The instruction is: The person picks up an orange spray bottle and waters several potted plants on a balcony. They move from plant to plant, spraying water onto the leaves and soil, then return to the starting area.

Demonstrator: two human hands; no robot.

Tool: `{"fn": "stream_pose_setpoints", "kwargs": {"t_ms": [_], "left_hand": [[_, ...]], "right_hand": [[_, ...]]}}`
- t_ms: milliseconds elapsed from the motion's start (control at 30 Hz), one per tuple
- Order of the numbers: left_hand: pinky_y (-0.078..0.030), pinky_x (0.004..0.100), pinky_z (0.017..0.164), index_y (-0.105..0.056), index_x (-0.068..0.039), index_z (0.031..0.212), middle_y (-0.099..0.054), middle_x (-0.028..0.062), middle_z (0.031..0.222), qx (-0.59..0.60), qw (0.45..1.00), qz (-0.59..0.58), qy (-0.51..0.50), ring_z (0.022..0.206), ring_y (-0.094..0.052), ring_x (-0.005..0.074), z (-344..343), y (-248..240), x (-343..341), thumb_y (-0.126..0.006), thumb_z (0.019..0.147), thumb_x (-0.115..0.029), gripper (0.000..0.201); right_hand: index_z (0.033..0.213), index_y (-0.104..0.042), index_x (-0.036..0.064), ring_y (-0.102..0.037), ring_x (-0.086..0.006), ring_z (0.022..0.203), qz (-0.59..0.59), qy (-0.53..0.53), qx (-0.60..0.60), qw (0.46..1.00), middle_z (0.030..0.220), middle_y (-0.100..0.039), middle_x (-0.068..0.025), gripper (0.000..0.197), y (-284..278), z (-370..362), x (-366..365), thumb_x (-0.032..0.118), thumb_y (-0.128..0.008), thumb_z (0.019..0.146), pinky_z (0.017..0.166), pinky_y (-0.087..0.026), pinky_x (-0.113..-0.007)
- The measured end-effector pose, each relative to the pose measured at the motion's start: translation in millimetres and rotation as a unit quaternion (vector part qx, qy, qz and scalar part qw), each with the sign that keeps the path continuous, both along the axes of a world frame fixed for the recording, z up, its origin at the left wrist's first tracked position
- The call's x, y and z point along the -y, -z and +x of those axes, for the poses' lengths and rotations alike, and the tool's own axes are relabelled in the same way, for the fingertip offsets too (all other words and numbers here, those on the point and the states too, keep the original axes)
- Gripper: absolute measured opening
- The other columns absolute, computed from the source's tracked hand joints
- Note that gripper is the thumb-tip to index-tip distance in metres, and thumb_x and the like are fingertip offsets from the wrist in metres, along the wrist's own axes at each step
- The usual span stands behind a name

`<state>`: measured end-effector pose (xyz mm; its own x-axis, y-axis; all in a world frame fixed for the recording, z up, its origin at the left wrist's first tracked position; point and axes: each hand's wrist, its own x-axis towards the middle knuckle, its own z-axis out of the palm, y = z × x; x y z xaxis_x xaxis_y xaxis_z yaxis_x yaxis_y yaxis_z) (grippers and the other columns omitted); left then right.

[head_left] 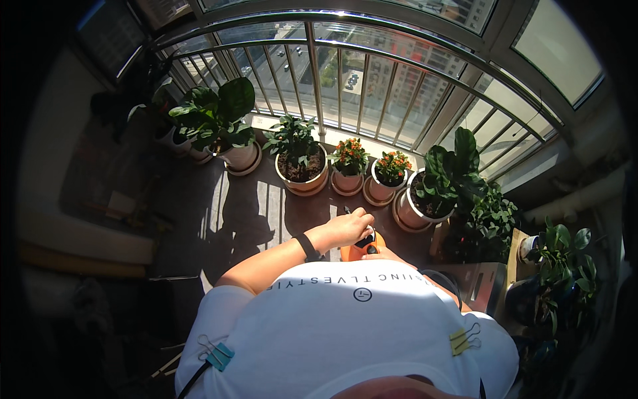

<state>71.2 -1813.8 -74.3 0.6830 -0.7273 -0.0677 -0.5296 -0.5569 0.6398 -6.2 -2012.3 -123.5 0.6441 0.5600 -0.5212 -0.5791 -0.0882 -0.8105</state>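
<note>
Close in front of my chest is an orange bottle with a dark top [351, 253]; it looks like a spray bottle, but much of it is covered. My left hand [351, 228], with a black band at the wrist, is closed over its top, fingers curled. A small dark tip sticks out just beyond the knuckles. At the bottle's right side, my right hand [391, 255] is wrapped round it, partly hidden by my white shirt. Beyond my hands stand two small pots of orange-red flowers, the left one [348, 159] and the right one [392, 167].
A wide pot with a leafy plant [301, 174] and a large-leaved plant [232, 110] stand to the left. On the right are another large-leaved pot [415, 207], bushy foliage [490, 223] and a potted plant [565, 266]. A metal railing [312, 70] runs along the window behind them.
</note>
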Motion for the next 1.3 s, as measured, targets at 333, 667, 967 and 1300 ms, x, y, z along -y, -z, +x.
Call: {"fn": "stream_pose_setpoints", "kwargs": {"t_ms": [333,667,967,1300], "left_hand": [[-0.051,0.043,0.066,-0.059,-0.009,0.096,-0.056,0.0105,0.092,0.166,0.983,-0.072,-0.036,0.079,-0.062,0.0329,42.7,-83.2,-0.7,-0.06,0.093,-0.025,0.016],[-0.052,0.0445,0.068,-0.057,-0.008,0.105,-0.054,0.0125,0.1,0.025,0.999,0.001,0.031,0.08,-0.063,0.0349,5.6,-22.8,2.7,-0.06,0.091,-0.023,0.02],[-0.051,0.0423,0.065,-0.058,-0.009,0.095,-0.055,0.0098,0.094,0.144,0.987,-0.064,-0.011,0.077,-0.062,0.0329,33.5,-70.1,2.4,-0.061,0.09,-0.018,0.011],[-0.051,0.0437,0.064,-0.058,-0.009,0.101,-0.054,0.01,0.097,0.087,0.993,0.032,0.075,0.076,-0.063,0.0341,16.0,-43.5,2.4,-0.062,0.09,-0.022,0.018]], "right_hand": [[0.114,-0.057,0.0036,-0.056,-0.012,0.093,-0.002,0.007,0.006,1.0,0.103,-0.061,-0.0035,0.04,-4.1,6.9,3.3,0.025,-0.071,0.084,0.082,-0.045,-0.028],[0.116,-0.056,0.0035,-0.056,-0.0124,0.094,-0.007,0.012,0.001,1.0,0.105,-0.06,-0.004,0.041,-4.3,-1.1,1.8,0.025,-0.071,0.084,0.083,-0.044,-0.028],[0.117,-0.055,0.0035,-0.056,-0.0127,0.095,-0.007,0.02,0.01,1.0,0.106,-0.06,-0.0044,0.043,-10.1,0.3,-1.0,0.025,-0.071,0.083,0.084,-0.044,-0.028],[0.118,-0.052,0.0056,-0.055,-0.0107,0.092,0.058,0.034,0.01,0.998,0.103,-0.058,-0.0026,0.042,-11.1,0.3,-5.5,0.021,-0.068,0.083,0.08,-0.044,-0.027]]}}
